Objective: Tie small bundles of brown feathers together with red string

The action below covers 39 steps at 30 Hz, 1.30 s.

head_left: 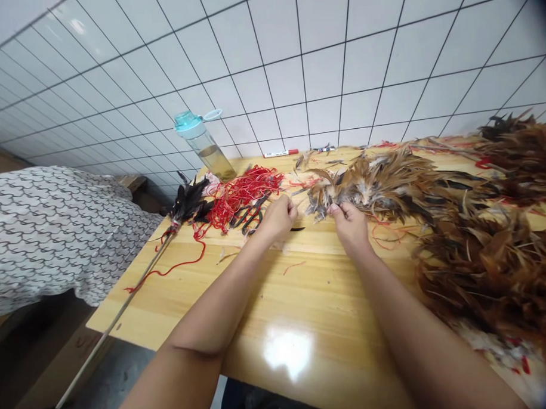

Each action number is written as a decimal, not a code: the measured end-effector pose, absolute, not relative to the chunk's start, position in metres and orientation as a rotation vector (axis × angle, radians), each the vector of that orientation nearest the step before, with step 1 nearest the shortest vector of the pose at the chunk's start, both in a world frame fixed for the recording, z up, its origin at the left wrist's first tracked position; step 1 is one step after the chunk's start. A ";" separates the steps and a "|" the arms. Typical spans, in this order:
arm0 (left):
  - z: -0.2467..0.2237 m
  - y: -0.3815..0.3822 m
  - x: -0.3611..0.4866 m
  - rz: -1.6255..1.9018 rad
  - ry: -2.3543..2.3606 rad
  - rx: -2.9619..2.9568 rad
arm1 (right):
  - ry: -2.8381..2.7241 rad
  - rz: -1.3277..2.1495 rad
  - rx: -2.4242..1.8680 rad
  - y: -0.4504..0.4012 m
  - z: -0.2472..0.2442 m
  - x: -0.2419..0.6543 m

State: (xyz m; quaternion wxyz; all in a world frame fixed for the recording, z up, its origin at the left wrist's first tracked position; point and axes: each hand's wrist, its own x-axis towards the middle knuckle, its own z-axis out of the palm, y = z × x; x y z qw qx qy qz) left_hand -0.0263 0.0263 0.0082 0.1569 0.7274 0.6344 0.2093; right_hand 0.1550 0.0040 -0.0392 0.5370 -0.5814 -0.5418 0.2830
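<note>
My right hand (351, 225) pinches with thumb and forefinger at the near left edge of a pile of brown and grey feathers (388, 179). My left hand (280, 216) is closed in a fist just above the table, left of that pile; what its fingers hold, if anything, is hidden. Black-handled scissors (254, 219) lie partly under a tangle of red string (243, 193), beside my left wrist. At the table's left edge rests a thin stick (119, 308) with black feathers (187, 200) bound to its end by red string.
A water bottle (208, 150) with a turquoise lid stands by the tiled wall (277, 67). A red-capped marker (281, 153) lies along the back. Large brown feather heaps (494, 268) cover the right side of the wooden table (303, 287). Patterned cloth (63, 230) hangs at left.
</note>
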 end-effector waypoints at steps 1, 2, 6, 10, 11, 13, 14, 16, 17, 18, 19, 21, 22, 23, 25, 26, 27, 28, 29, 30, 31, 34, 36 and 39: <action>0.008 0.028 -0.026 0.695 1.743 2.001 | -1.288 0.672 -1.383 0.004 -0.039 0.155; 0.007 0.031 -0.025 0.795 1.653 1.888 | -1.287 0.671 -1.382 0.004 -0.039 0.155; 0.009 0.038 -0.018 1.028 1.301 1.349 | -1.276 0.682 -1.370 0.003 -0.038 0.156; 0.015 0.038 -0.006 1.016 1.027 1.076 | -1.248 0.714 -1.341 0.005 -0.041 0.155; 0.016 0.037 -0.003 1.005 0.975 1.054 | -1.247 0.717 -1.333 0.006 -0.042 0.155; 0.017 0.034 0.003 0.997 0.908 1.057 | -1.253 0.716 -1.319 0.007 -0.044 0.155; 0.016 0.032 0.006 1.001 0.886 1.066 | -1.259 0.715 -1.316 0.007 -0.044 0.155; 0.012 0.029 0.011 1.030 0.854 1.067 | -1.277 0.710 -1.319 0.007 -0.043 0.155; 0.010 0.028 0.013 1.050 0.841 1.050 | -1.288 0.704 -1.327 0.007 -0.043 0.155; 0.007 0.028 0.015 1.064 0.829 1.025 | -1.300 0.694 -1.336 0.006 -0.042 0.155; 0.005 0.028 0.016 1.069 0.821 1.000 | -1.316 0.681 -1.343 0.006 -0.041 0.155; 0.000 0.028 0.018 1.063 0.815 0.969 | -1.349 0.654 -1.344 0.006 -0.039 0.155; -0.002 0.028 0.019 1.057 0.813 0.967 | -1.366 0.644 -1.340 0.006 -0.039 0.155; -0.003 0.028 0.019 1.054 0.816 0.971 | -1.379 0.635 -1.337 0.006 -0.039 0.155; -0.005 0.028 0.021 1.052 0.825 0.978 | -1.391 0.618 -1.341 0.006 -0.039 0.155; -0.006 0.028 0.021 1.051 0.828 0.977 | -1.394 0.609 -1.347 0.006 -0.039 0.155; -0.006 0.027 0.022 1.052 0.831 0.971 | -1.398 0.599 -1.352 0.006 -0.039 0.155; -0.006 0.026 0.023 1.052 0.832 0.963 | -1.402 0.589 -1.356 0.005 -0.039 0.155; -0.006 0.026 0.024 1.053 0.831 0.952 | -1.408 0.581 -1.358 0.005 -0.039 0.155; -0.006 0.025 0.024 1.053 0.825 0.937 | -1.414 0.574 -1.360 0.005 -0.038 0.156; -0.005 0.024 0.025 1.053 0.818 0.920 | -1.417 0.568 -1.362 0.004 -0.038 0.156; -0.004 0.024 0.026 1.055 0.810 0.887 | -1.428 0.559 -1.359 0.003 -0.036 0.156; -0.005 0.024 0.027 1.064 0.813 0.884 | -1.435 0.562 -1.352 0.002 -0.035 0.156; -0.006 0.024 0.028 1.091 0.805 0.892 | -1.415 0.578 -1.350 0.002 -0.035 0.156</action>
